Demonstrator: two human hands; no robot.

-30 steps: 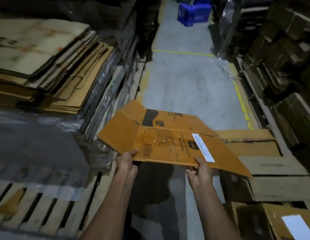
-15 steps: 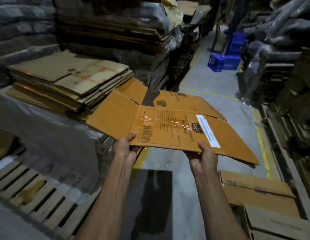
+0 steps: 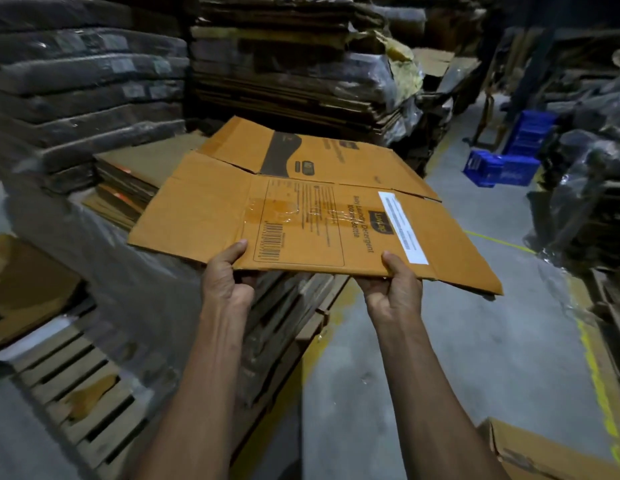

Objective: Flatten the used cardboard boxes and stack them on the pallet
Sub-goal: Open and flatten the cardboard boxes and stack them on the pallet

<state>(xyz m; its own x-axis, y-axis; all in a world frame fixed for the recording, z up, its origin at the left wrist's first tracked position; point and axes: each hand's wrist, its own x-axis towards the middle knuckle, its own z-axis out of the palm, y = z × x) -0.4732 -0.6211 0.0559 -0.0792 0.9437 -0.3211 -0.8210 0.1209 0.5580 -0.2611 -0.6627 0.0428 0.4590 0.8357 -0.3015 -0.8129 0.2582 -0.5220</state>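
Flattened box lies level, crosswise

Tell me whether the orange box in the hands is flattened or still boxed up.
Flattened: the orange box lies as one thin sheet, flaps spread, held by its near edge.

Dim light is falling over a warehouse aisle with a grey concrete floor, where yellow painted lines are running along the right. Tall plastic-wrapped stacks are looming at the left and behind. Blue plastic crates are sitting on the floor farther down the aisle.
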